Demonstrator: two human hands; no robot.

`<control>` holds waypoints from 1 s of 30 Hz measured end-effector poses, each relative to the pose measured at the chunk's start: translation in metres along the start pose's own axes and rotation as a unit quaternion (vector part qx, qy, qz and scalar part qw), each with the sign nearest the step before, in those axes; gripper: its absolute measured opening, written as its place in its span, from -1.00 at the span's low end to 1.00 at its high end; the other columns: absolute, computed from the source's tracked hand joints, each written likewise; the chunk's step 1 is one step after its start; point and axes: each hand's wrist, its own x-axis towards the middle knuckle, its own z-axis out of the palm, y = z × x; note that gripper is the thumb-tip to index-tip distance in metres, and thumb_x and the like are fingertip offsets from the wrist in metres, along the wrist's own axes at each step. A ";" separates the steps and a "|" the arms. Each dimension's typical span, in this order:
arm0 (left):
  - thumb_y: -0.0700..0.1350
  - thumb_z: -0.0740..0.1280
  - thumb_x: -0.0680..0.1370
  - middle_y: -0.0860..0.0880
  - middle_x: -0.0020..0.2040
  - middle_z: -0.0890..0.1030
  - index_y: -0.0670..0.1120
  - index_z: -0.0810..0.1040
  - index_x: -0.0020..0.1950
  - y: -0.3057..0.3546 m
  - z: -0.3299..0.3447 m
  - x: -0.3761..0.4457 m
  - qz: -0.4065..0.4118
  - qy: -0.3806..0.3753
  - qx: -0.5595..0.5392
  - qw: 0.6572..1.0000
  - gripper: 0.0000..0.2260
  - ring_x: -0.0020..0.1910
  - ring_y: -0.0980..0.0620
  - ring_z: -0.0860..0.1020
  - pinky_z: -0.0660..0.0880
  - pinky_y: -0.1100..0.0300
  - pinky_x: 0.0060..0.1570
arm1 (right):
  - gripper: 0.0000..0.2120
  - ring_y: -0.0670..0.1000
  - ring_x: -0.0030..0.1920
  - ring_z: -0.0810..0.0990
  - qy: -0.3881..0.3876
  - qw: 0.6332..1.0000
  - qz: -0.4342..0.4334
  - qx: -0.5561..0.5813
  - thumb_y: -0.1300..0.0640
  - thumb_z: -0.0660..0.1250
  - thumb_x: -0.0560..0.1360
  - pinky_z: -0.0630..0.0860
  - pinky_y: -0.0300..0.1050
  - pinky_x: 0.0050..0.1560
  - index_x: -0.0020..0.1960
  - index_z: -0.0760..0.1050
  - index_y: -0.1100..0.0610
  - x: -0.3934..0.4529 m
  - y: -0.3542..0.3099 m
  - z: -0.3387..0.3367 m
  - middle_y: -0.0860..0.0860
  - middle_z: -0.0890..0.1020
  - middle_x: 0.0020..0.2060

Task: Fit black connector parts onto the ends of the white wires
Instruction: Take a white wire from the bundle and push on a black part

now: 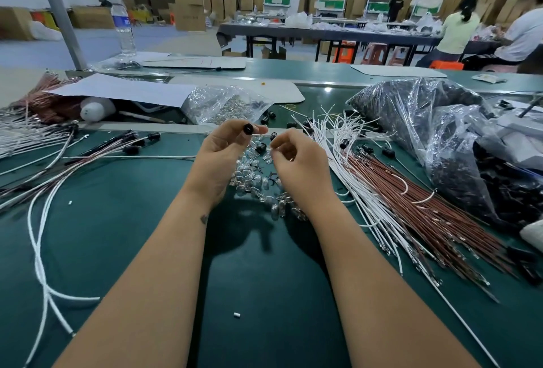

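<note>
The black connector part [248, 129] sits pinched at the fingertips of the left hand [219, 151], its round open face turned up and toward the wearer. A thin pale piece [260, 131] pokes out of that same pinch toward three o'clock — whether it is a wire end or a bulb's lead I cannot tell. Just beside it, at three o'clock of the connector, the right hand [296, 156] has its fingers curled in a narrow pinch; what it grips, if anything, is too small to make out.

So the coming move, as I judge it, turns on that short gap between the two pinches, which runs nearly level from nine to three. The left hand is the nearer, already holding the part.

Below both hands lies a scatter of small glass bulbs [258, 182] on the green belt [132, 235]. The loose white wires [340, 144] fan out at about two o'clock of the right hand, long axes running from eleven to five — well within its reach. Beside them lie the brown wires [411, 191], and beyond, a plastic bag of black parts [426, 120].
</note>
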 end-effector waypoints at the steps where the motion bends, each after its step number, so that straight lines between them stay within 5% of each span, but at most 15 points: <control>1: -0.27 0.23 0.60 0.07 -0.14 0.69 -0.05 0.54 -0.09 0.000 0.000 0.000 -0.011 0.000 -0.009 1.000 -0.83 0.02 0.13 0.61 0.45 0.34 0.12 | -0.89 -0.15 -0.31 0.51 0.017 0.999 0.016 0.046 0.27 0.36 0.48 0.50 -0.23 -0.24 -0.13 0.53 0.07 0.001 -0.002 -0.002 -0.09 0.56 -0.33; 3: -0.27 0.21 0.61 0.04 -0.23 0.65 -0.05 0.54 -0.10 0.001 -0.001 0.000 -0.038 0.012 0.000 0.999 -0.81 -0.12 0.11 0.59 0.45 0.34 0.07 | -0.89 -0.16 -0.31 0.52 0.040 0.987 0.059 0.141 0.25 0.36 0.49 0.51 -0.26 -0.23 -0.15 0.54 0.06 0.004 -0.004 -0.006 -0.06 0.58 -0.31; 6: -0.28 0.19 0.60 0.05 -0.38 0.48 -0.05 0.57 -0.13 0.000 0.000 -0.002 -0.078 0.037 0.077 0.993 -0.77 -0.36 0.15 0.41 0.36 0.38 -0.27 | -0.87 -0.13 -0.30 0.53 0.049 0.958 0.118 0.255 0.27 0.34 0.50 0.51 -0.26 -0.23 -0.15 0.58 0.08 0.006 -0.004 -0.012 -0.02 0.60 -0.30; 10: -0.22 0.25 0.57 0.07 -0.42 0.42 0.03 0.62 -0.25 -0.002 0.007 -0.003 -0.099 0.052 0.168 0.979 -0.74 -0.41 0.14 0.30 0.23 0.30 -0.39 | -0.88 -0.11 -0.32 0.53 0.041 0.930 0.139 0.337 0.28 0.33 0.52 0.49 -0.27 -0.26 -0.14 0.60 0.14 0.007 -0.003 -0.015 -0.02 0.60 -0.35; 30: -0.13 0.33 0.58 -0.03 -0.34 0.45 -0.11 0.60 -0.13 -0.003 0.007 -0.007 -0.062 0.002 0.224 0.973 -0.88 -0.37 0.12 0.34 0.30 0.35 -0.36 | -0.91 -0.09 -0.29 0.54 0.020 0.959 0.143 0.246 0.29 0.37 0.50 0.56 -0.20 -0.16 -0.12 0.61 0.14 0.007 0.004 -0.012 0.04 0.61 -0.29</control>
